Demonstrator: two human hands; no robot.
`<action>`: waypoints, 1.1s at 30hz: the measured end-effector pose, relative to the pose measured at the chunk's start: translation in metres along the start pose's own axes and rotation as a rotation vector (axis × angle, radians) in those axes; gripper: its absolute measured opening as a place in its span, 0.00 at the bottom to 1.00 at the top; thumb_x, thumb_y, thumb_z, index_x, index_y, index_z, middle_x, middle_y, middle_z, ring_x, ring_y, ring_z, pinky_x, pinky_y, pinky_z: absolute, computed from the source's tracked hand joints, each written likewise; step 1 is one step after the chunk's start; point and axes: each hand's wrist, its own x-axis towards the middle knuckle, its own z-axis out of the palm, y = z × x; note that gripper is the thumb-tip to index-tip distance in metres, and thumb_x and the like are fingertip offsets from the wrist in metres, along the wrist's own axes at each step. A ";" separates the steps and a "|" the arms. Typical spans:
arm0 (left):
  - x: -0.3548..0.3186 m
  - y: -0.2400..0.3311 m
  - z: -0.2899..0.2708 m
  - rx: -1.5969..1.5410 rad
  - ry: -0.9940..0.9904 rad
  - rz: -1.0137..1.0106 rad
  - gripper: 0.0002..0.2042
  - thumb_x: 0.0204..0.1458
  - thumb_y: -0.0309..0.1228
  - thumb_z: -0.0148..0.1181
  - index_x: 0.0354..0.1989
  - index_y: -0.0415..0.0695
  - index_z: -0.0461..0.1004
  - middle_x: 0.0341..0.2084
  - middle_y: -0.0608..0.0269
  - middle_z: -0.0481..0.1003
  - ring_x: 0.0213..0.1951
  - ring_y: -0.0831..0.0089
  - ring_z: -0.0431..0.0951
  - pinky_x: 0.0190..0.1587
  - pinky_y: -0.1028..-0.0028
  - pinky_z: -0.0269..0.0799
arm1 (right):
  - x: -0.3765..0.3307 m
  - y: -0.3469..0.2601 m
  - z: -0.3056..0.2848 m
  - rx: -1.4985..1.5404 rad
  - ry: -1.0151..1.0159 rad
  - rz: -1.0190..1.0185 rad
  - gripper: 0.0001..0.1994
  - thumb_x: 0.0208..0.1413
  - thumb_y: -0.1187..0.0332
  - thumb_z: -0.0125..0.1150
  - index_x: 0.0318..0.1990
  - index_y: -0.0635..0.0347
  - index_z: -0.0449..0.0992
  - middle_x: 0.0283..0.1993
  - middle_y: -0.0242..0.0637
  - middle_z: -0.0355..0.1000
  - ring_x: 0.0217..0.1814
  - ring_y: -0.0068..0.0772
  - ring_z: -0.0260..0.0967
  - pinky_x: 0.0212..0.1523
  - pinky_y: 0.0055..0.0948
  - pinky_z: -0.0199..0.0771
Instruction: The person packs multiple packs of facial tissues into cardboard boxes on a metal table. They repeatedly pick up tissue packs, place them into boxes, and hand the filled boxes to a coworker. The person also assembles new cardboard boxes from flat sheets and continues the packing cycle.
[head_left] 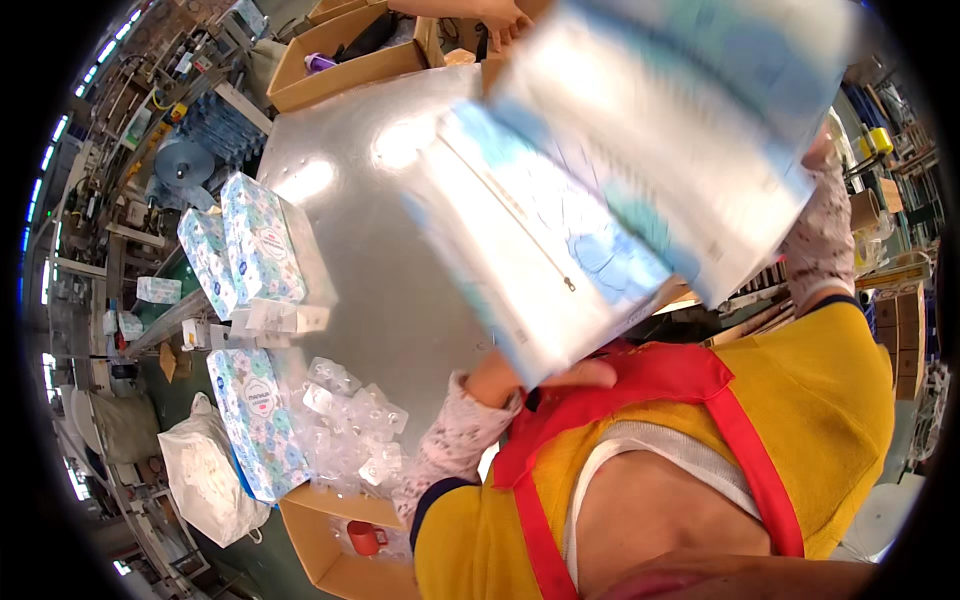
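Two large white-and-blue soft packs are raised in front of my body, tilted and blurred by motion. They look like tissue packs. The lower tissue pack (520, 270) has a long seam down its white face. The upper tissue pack (640, 130) overlaps it and reaches the top of the view. My left hand (495, 380) grips the bottom end of the lower pack, thumb showing. My right hand (822, 150) is closed at the right edge of the upper pack, its fingers mostly hidden behind it.
Floral tissue packs (265, 240) stand at the left edge of the metal table (370, 260). Another floral pack (255, 420) lies beside clear plastic pieces (350, 425). An open carton (330, 545) holds a red mug (366, 537). Across the table, another person's hand (503, 18) is near cartons (350, 65).
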 end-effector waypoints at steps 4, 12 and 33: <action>-0.031 0.007 0.040 -0.935 0.611 -0.312 0.27 0.47 0.26 0.65 0.57 0.35 0.66 0.47 0.50 0.73 0.44 0.67 0.76 0.47 0.67 0.72 | -0.022 0.160 0.010 -0.562 -0.037 0.422 0.47 0.39 0.63 0.74 0.66 0.71 0.52 0.63 0.51 0.61 0.64 0.38 0.59 0.63 0.33 0.59; 0.058 0.020 0.030 0.009 0.790 -0.619 0.60 0.34 0.53 0.73 0.67 0.33 0.39 0.61 0.22 0.42 0.63 0.31 0.49 0.58 0.48 0.58 | 0.028 0.293 -0.012 0.161 0.192 0.572 0.34 0.36 0.72 0.70 0.55 0.73 0.67 0.49 0.38 0.72 0.47 0.27 0.67 0.49 0.28 0.70; 0.120 -0.116 0.044 0.124 0.400 -1.082 0.28 0.44 0.28 0.62 0.54 0.33 0.61 0.52 0.36 0.65 0.48 0.42 0.72 0.48 0.57 0.71 | -0.005 0.373 0.096 -0.930 1.043 0.685 0.40 0.33 0.61 0.71 0.56 0.64 0.60 0.48 0.51 0.67 0.51 0.55 0.65 0.53 0.42 0.65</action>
